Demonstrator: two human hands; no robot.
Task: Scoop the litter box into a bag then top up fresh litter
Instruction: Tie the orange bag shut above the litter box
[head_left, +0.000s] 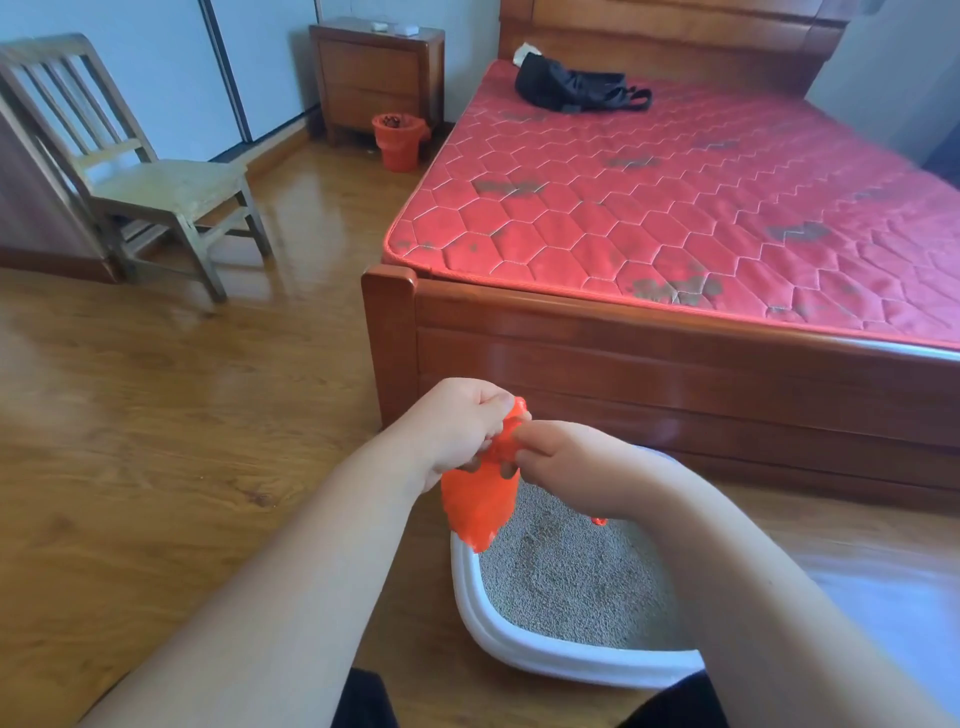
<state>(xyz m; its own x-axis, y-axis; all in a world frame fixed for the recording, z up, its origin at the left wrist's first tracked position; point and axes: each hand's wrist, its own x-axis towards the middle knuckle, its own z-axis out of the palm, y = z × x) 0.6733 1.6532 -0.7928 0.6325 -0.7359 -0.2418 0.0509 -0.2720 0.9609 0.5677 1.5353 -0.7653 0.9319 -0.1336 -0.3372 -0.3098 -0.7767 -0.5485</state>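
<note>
Gripping 1 orange plastic bag (480, 499) with 2 bare hands above a white litter box (524, 652).

The left hand (457, 421) is closed in a fist around the bag's bunched top, and the right hand (558, 457), just beside it, pinches the same bunched plastic with curled fingers. The bag hangs down below both hands over the box's near-left rim. Grey litter (566, 582) fills the box beneath the right forearm. Beyond the hands stands a wooden bed (623, 358) with a red mattress (675, 208).
</note>
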